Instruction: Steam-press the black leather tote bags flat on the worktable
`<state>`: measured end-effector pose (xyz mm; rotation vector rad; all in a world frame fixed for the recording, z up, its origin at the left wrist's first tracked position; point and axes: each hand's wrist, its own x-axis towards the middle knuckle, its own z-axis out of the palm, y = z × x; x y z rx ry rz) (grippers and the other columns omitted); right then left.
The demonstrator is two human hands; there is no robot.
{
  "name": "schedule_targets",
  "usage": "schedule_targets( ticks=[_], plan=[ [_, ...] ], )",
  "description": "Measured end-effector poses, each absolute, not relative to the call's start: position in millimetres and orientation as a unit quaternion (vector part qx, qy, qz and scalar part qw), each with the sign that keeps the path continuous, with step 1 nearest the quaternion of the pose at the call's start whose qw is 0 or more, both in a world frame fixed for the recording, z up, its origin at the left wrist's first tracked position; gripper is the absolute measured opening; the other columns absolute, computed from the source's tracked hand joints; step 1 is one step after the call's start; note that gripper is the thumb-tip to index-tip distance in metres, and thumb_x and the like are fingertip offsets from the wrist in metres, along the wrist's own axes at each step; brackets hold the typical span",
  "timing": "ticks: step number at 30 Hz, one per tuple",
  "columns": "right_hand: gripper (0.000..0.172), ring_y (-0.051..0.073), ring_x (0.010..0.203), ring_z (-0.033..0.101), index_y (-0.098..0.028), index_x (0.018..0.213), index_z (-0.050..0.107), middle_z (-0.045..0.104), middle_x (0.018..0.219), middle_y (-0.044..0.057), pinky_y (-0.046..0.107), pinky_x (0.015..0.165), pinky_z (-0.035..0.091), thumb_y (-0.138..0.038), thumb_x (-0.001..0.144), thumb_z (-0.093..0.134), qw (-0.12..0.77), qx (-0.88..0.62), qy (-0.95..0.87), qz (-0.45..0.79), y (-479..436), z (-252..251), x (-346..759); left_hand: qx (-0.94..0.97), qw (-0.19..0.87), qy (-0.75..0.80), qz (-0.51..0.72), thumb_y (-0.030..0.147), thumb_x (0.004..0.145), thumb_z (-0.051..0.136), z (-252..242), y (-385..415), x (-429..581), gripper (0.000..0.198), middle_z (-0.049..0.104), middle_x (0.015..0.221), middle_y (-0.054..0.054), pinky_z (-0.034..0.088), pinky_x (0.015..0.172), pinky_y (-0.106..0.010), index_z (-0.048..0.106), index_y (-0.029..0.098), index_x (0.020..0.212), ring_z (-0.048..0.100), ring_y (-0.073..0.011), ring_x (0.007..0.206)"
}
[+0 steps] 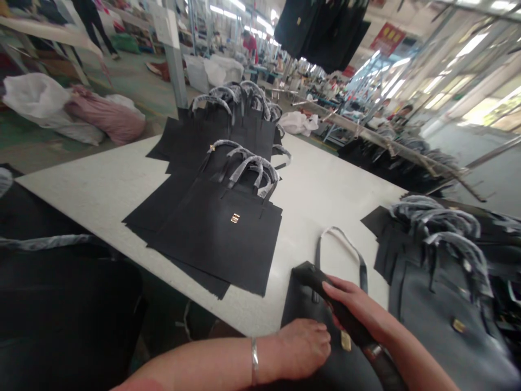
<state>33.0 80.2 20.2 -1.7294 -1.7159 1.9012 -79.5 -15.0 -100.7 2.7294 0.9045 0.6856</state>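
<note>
Your right hand is closed around the black leather handle, which runs far-left to near-right, while your left hand rests open on the black tote, farther from the handle.

I'm handling a black tote bag that is lying on the near right part of the white table, its body stretching toward me and out of view. Its dark folded top edge is slanting across the bag toward the lower right. A single looped handle, pale along its top, is standing up beyond that edge, and a small gold tag is resting against the black body.
</note>
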Motion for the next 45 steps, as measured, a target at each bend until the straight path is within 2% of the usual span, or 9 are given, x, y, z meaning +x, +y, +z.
schedule_targets(
  ticks=[3, 6, 13, 16, 21, 27, 35, 40, 45],
  plan=[
    [0.035, 0.011, 0.039, 0.055, -0.019, 0.103, 0.058, 0.055, 0.058, -0.005, 0.019, 0.035, 0.040, -0.048, 0.084, 0.059, 0.004, -0.541, -0.555, 0.632, 78, 19, 29, 0.920, 0.100, 0.304, 0.224, 0.018, 0.089, 0.048, -99, -16, -81, 0.015, 0.063, 0.091, -0.006, 0.038, 0.092, -0.027, 0.061, 0.011, 0.088, 0.054, -0.0170, 0.095],
    [0.034, 0.012, 0.039, 0.056, -0.018, 0.097, 0.059, 0.057, 0.059, -0.003, 0.020, 0.034, 0.040, -0.049, 0.083, 0.059, 0.012, -0.555, -0.554, 0.621, 79, 17, 18, 0.918, 0.103, 0.312, 0.220, 0.019, 0.090, 0.047, -97, -16, -83, 0.016, 0.062, 0.091, -0.006, 0.039, 0.090, -0.027, 0.061, 0.012, 0.087, 0.054, -0.0174, 0.094],
    [0.030, 0.013, 0.043, 0.056, -0.023, 0.101, 0.055, 0.056, 0.060, -0.005, 0.021, 0.037, 0.043, -0.048, 0.084, 0.058, 0.127, -0.606, -0.567, 0.543, 100, 32, 25, 0.898, 0.120, 0.358, 0.226, 0.033, 0.091, 0.052, -96, -15, -81, 0.023, 0.060, 0.110, -0.008, 0.038, 0.097, -0.030, 0.060, 0.015, 0.102, 0.049, -0.0189, 0.112],
    [0.032, 0.014, 0.043, 0.057, -0.022, 0.103, 0.054, 0.058, 0.062, -0.003, 0.022, 0.037, 0.044, -0.047, 0.083, 0.060, 0.128, -0.642, -0.532, 0.538, 93, 38, 60, 0.884, 0.135, 0.378, 0.240, 0.036, 0.091, 0.051, -99, -15, -78, 0.029, 0.059, 0.117, -0.009, 0.038, 0.098, -0.030, 0.059, 0.015, 0.109, 0.048, -0.0190, 0.116],
    [0.046, 0.015, 0.043, 0.057, -0.022, 0.116, 0.053, 0.061, 0.061, -0.001, 0.023, 0.038, 0.044, -0.049, 0.081, 0.063, 0.071, -0.662, -0.472, 0.577, 61, 31, 98, 0.886, 0.105, 0.377, 0.249, 0.032, 0.094, 0.046, -100, -5, -77, 0.027, 0.061, 0.112, -0.008, 0.037, 0.099, -0.027, 0.060, 0.012, 0.105, 0.050, -0.0168, 0.111],
    [0.051, 0.018, 0.050, 0.059, -0.023, 0.120, 0.056, 0.063, 0.067, 0.004, 0.026, 0.041, 0.046, -0.047, 0.076, 0.066, 0.170, -0.683, -0.455, 0.545, 36, 47, 108, 0.891, 0.099, 0.385, 0.221, 0.024, 0.098, 0.037, -107, 40, -80, 0.026, 0.060, 0.110, -0.008, 0.028, 0.108, -0.032, 0.059, 0.010, 0.099, 0.046, -0.0176, 0.117],
    [0.090, 0.019, 0.046, 0.055, -0.023, 0.141, 0.040, 0.057, 0.053, -0.002, 0.026, 0.040, 0.042, -0.061, 0.065, 0.070, 0.086, -0.676, -0.449, 0.578, -41, 34, 125, 0.854, 0.067, 0.477, 0.199, 0.018, 0.097, 0.034, -111, 98, -95, 0.027, 0.056, 0.115, -0.013, 0.026, 0.108, -0.035, 0.057, 0.005, 0.106, 0.044, -0.0197, 0.117],
    [0.081, 0.016, 0.049, 0.058, -0.021, 0.143, 0.035, 0.060, 0.061, -0.003, 0.025, 0.046, 0.045, -0.057, 0.076, 0.063, 0.091, -0.677, -0.413, 0.602, -84, 14, 139, 0.841, 0.062, 0.508, 0.177, 0.017, 0.095, 0.037, -106, 121, -109, 0.025, 0.059, 0.103, -0.010, 0.039, 0.097, -0.035, 0.061, 0.011, 0.096, 0.050, -0.0202, 0.105],
    [0.084, 0.015, 0.046, 0.057, -0.016, 0.142, 0.035, 0.060, 0.062, -0.004, 0.024, 0.042, 0.044, -0.054, 0.073, 0.066, 0.203, -0.700, -0.366, 0.579, -90, 9, 157, 0.853, 0.052, 0.494, 0.160, 0.021, 0.092, 0.045, -88, 145, -92, 0.020, 0.059, 0.100, -0.013, 0.046, 0.085, -0.036, 0.062, 0.011, 0.092, 0.052, -0.0241, 0.099]
  ],
)
